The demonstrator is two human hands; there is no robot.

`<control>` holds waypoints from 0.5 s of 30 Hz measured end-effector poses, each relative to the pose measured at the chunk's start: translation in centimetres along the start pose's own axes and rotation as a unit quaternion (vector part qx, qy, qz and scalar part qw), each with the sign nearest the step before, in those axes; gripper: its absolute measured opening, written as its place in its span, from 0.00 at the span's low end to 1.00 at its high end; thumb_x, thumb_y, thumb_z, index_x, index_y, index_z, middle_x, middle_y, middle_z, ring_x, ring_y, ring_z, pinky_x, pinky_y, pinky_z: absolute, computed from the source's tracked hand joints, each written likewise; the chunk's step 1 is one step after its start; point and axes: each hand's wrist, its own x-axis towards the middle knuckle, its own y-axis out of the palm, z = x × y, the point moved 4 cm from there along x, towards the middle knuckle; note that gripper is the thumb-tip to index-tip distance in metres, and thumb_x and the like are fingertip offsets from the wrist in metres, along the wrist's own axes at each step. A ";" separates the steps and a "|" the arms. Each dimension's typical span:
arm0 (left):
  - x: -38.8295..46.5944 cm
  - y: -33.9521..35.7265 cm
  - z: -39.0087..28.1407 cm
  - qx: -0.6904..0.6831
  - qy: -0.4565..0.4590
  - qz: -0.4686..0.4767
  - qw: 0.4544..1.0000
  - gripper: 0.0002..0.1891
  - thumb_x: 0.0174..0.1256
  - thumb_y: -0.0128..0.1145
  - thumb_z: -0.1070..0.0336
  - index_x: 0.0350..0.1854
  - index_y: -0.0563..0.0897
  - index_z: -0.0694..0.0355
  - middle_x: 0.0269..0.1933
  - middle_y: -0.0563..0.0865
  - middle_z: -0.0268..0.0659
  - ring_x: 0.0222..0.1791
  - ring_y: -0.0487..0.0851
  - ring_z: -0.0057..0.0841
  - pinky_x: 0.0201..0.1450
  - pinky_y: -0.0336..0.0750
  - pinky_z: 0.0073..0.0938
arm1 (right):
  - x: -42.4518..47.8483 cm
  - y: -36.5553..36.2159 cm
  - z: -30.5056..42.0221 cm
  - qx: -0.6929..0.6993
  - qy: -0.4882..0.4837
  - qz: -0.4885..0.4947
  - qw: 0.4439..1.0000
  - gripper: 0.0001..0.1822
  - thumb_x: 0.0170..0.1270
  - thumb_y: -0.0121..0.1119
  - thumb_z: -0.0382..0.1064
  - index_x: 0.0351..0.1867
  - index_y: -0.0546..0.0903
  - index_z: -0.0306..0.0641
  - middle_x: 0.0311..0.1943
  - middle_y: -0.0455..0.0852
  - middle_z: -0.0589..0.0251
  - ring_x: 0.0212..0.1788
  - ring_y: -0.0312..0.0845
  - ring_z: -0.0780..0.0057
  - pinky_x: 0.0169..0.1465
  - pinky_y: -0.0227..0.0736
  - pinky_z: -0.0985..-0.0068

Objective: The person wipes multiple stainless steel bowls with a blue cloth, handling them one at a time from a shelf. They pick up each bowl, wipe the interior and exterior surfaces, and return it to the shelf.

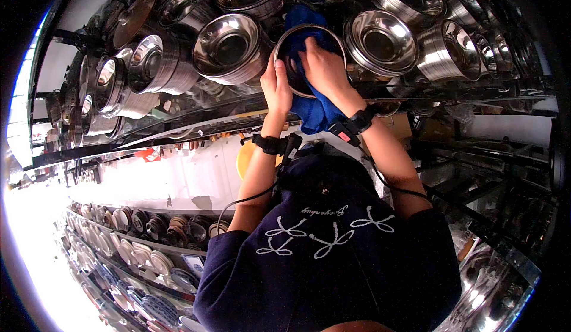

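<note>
My left hand point(276, 84) grips the left side of a round stainless steel bowl point(296, 75), its thumb over the rim. The bowl is tilted so that its dark inside faces me. Inside it, my right hand point(328, 69) presses a blue cloth point(308, 113) against the inner wall, fingers bent and fingertips partly hidden. The cloth sticks out beyond the bowl's far rim and hangs below its near rim. A stack of steel bowls point(229, 46) stands just left of the held bowl, and another stack point(379, 42) stands to its right.
More steel bowl stacks point(151, 60) crowd the shelf, with a leaning round lid point(134, 20) at the left. The shelf's front edge point(214, 120) runs below my hands. Black wrist straps point(270, 144) trail cables along both arms. Racks of plates point(142, 256) stand lower left.
</note>
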 end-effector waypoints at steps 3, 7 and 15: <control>0.0 -0.3 0.0 0.025 0.016 -0.011 1.000 0.24 0.81 0.42 0.54 0.66 0.76 0.66 0.50 0.88 0.51 0.50 0.85 0.33 0.56 0.75 0.33 | -0.8 0.1 1.4 0.081 -0.032 0.048 0.995 0.18 0.68 0.58 0.39 0.56 0.74 0.34 0.33 0.87 0.44 0.35 0.84 0.45 0.36 0.78 0.55; -0.3 -0.9 0.0 -0.010 -0.014 -0.042 0.999 0.23 0.80 0.43 0.55 0.63 0.78 0.69 0.46 0.88 0.48 0.45 0.82 0.27 0.53 0.75 0.31 | -1.9 -1.3 0.9 0.082 -0.046 0.192 0.977 0.18 0.66 0.60 0.41 0.53 0.78 0.35 0.33 0.87 0.45 0.37 0.85 0.45 0.39 0.79 0.54; 0.0 -0.9 0.9 -0.048 -0.021 -0.012 0.999 0.23 0.80 0.44 0.57 0.62 0.78 0.71 0.45 0.89 0.47 0.45 0.81 0.26 0.54 0.74 0.30 | -1.5 -2.1 0.2 -0.159 0.022 0.121 0.980 0.12 0.61 0.61 0.36 0.45 0.79 0.34 0.27 0.87 0.51 0.29 0.87 0.56 0.32 0.81 0.62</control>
